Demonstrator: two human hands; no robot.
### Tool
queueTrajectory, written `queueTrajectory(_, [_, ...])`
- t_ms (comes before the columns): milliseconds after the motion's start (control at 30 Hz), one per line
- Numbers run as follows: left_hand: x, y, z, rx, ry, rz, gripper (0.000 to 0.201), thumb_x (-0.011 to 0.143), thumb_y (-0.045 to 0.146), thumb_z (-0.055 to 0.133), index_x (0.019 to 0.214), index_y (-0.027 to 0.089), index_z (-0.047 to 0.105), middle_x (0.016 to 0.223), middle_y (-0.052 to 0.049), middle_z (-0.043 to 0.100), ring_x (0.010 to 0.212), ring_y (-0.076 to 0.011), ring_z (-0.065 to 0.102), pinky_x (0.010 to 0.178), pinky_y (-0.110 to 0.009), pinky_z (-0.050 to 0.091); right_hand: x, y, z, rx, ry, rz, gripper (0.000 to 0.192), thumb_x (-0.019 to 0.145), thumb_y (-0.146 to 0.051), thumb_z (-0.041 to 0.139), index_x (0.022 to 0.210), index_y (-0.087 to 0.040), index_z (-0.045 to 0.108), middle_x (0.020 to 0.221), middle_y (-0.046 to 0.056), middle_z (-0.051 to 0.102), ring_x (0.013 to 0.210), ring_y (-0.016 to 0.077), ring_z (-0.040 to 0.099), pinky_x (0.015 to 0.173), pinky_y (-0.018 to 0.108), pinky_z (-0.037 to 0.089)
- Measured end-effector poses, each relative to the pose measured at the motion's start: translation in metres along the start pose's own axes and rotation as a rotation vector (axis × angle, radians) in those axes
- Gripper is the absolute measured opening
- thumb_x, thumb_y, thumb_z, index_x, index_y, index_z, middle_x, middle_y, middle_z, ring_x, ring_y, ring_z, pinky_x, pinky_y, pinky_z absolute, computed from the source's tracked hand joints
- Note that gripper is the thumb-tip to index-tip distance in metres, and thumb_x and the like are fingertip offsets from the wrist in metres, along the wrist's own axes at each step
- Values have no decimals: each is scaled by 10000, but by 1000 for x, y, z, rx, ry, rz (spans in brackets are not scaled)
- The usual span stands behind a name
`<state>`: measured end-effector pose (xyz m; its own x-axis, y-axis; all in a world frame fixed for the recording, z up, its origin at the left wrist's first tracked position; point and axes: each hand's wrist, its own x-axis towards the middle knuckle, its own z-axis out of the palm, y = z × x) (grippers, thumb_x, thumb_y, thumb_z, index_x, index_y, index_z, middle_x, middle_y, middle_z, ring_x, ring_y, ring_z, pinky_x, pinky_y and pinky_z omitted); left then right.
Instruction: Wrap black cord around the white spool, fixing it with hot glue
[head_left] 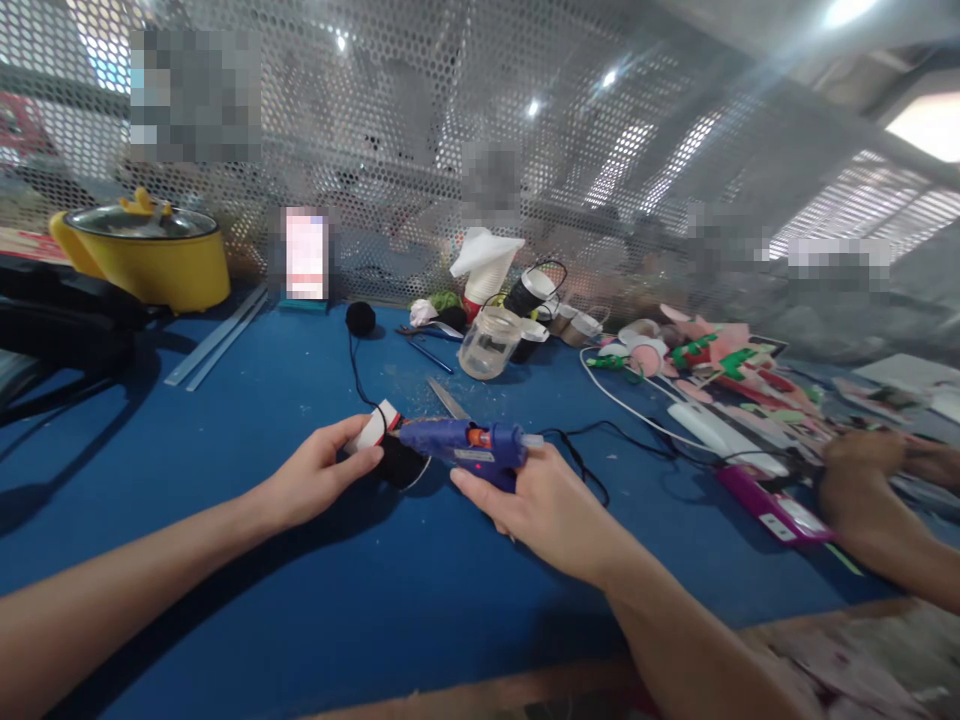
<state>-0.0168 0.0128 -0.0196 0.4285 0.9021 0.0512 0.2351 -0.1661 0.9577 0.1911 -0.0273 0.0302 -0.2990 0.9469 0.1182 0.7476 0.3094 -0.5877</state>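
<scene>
My left hand (pixel 322 468) is closed around what looks like a paper cup (pixel 405 465), white with a red edge and partly covered in black yarn. A black strand runs from it back to a small black yarn ball (pixel 361 319) on the blue tabletop. My right hand (pixel 559 515) grips a blue hot glue gun (pixel 439 438) by its handle, which the fingers partly hide. The gun's nozzle points left and meets the cup's yarn-covered side, or sits just in front of it. Scissors (pixel 446 397) lie behind the gun, their handles hidden.
Behind stand a clear plastic jar (pixel 489 345), stacked paper cups (pixel 486 275) and a phone (pixel 306 255). A yellow pot (pixel 154 255) and clear strips (pixel 217 340) are at left. On the right are a power strip (pixel 724 437), a purple box (pixel 772 505), craft pieces and another person's hand (pixel 866 470).
</scene>
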Motion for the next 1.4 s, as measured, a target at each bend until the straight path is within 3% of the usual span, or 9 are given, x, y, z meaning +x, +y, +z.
queueTrajectory(500, [0, 1, 0, 3, -24, 33, 272, 767, 312, 480, 969, 146, 558, 823, -14, 575, 752, -157, 491, 715, -247, 383, -2, -1, 1, 39, 7, -20, 177, 779, -297, 476, 650, -201, 549, 374, -51, 456, 373, 113, 449, 462, 243, 388])
queueTrajectory(967, [-1, 0, -1, 19, -29, 35, 269, 762, 305, 483, 958, 143, 568, 810, -21, 580, 740, -161, 497, 708, -254, 397, 1, 2, -3, 106, -49, 30, 291, 780, -318, 462, 516, -196, 461, 378, -42, 463, 360, 91, 438, 423, 215, 381])
queueTrajectory(1133, [0, -1, -2, 21, -27, 40, 264, 757, 307, 483, 948, 146, 570, 842, -23, 579, 775, -166, 501, 734, -253, 398, 1, 1, -4, 110, -2, 84, 262, 759, -316, 489, 533, -187, 459, 373, -46, 435, 359, 91, 432, 419, 214, 381])
queueTrajectory(1400, [0, -2, -2, -2, -11, 32, 288, 747, 300, 502, 984, 149, 566, 864, -30, 587, 786, -175, 505, 742, -265, 395, 1, 1, -5, 152, -40, 95, 281, 764, -319, 480, 518, -197, 421, 380, -44, 439, 354, 91, 435, 402, 212, 376])
